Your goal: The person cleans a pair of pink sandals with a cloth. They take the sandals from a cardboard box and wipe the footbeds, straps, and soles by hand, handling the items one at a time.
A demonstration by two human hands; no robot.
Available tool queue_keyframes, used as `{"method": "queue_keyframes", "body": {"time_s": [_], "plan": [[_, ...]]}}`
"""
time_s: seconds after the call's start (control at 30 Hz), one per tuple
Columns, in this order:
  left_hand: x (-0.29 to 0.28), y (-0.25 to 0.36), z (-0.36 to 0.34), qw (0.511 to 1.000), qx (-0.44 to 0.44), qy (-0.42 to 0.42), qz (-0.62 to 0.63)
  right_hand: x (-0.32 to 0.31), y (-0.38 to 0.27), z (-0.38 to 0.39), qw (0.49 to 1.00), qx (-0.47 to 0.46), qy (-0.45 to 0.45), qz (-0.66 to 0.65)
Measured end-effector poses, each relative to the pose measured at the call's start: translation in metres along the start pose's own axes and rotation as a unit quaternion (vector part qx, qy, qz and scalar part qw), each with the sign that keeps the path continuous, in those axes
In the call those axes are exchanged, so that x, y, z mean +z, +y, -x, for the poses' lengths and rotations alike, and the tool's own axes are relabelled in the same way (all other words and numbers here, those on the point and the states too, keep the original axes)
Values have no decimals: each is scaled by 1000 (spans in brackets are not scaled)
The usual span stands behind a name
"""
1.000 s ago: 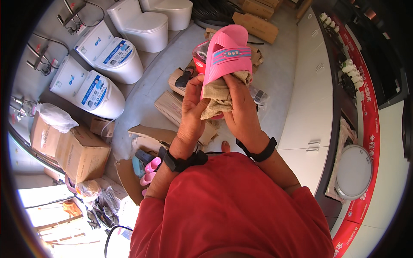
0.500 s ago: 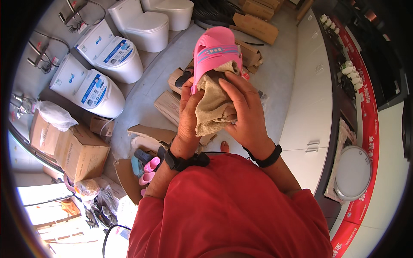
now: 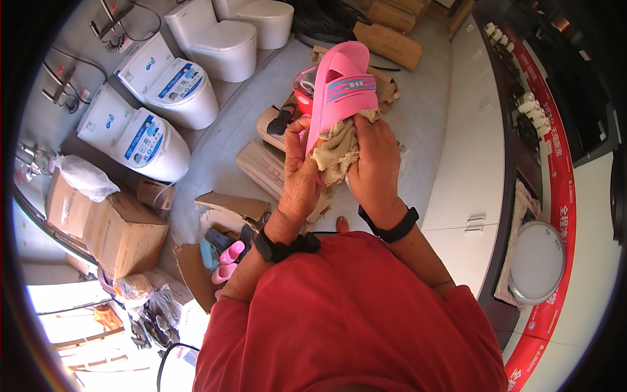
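My left hand (image 3: 299, 173) grips a pink slide sandal (image 3: 341, 91) by its lower left edge, holding it upright in front of me. My right hand (image 3: 373, 163) presses a crumpled beige cloth (image 3: 334, 151) against the sandal's lower part. The cloth hangs bunched between both hands. Both wrists wear black bands. A red shirt fills the lower part of the view.
White toilets (image 3: 163, 78) stand on the grey floor at upper left. Cardboard boxes (image 3: 104, 225) sit at left, flat cartons (image 3: 264, 166) lie under my hands. More pink sandals (image 3: 228, 255) lie in an open box. A white counter (image 3: 470, 157) runs along the right.
The sandal has shifted slightly right and up again, and my right hand with the cloth has slid lower on it, from over the strap area to the sandal's lower end.
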State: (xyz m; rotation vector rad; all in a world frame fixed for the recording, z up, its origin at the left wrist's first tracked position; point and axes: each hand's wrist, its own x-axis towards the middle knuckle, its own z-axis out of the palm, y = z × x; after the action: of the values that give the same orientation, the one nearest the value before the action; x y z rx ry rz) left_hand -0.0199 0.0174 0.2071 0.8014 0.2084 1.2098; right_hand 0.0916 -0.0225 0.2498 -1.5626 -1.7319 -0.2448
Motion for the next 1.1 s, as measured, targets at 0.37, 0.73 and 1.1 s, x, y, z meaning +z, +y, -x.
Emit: {"method": "queue_keyframes", "body": {"time_s": [0.37,0.73,1.1], "plan": [[-4,19,-3,992,-3,101,72,-23,-10,1,975,-79,-139,-155],[0,14,-4,996,52,77,4,-16,-13,21,957,68,-99,-263],[0,10,-1,999,38,33,5,-9,-7,13,985,-64,25,-156]]}}
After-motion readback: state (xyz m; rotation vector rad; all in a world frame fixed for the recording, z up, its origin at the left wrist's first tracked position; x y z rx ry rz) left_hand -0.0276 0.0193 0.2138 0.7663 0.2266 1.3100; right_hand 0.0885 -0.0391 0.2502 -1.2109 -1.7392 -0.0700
